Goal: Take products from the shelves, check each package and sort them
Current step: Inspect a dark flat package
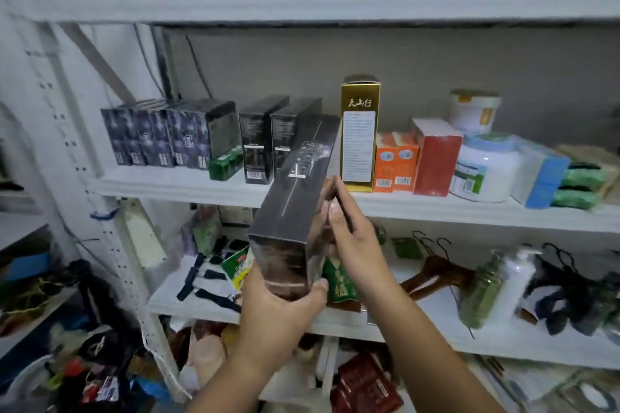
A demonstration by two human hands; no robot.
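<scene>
A long glossy black box (295, 198) is held tilted in front of the middle shelf (174, 183), its far end pointing up toward the shelf. My left hand (278, 312) grips its near bottom end from below. My right hand (352, 238) holds its right side, fingers against the edge. Two matching black boxes (265, 141) stand upright on the middle shelf just behind it. A tall gold box (359, 137) stands to their right.
Dark patterned boxes (157, 134) fill the shelf's left end. Orange boxes (396, 161), a red box (436, 157) and white tubs (483, 171) stand to the right. Bottles (503, 282), hangers and packets crowd the lower shelf. Bags lie on the floor at the left.
</scene>
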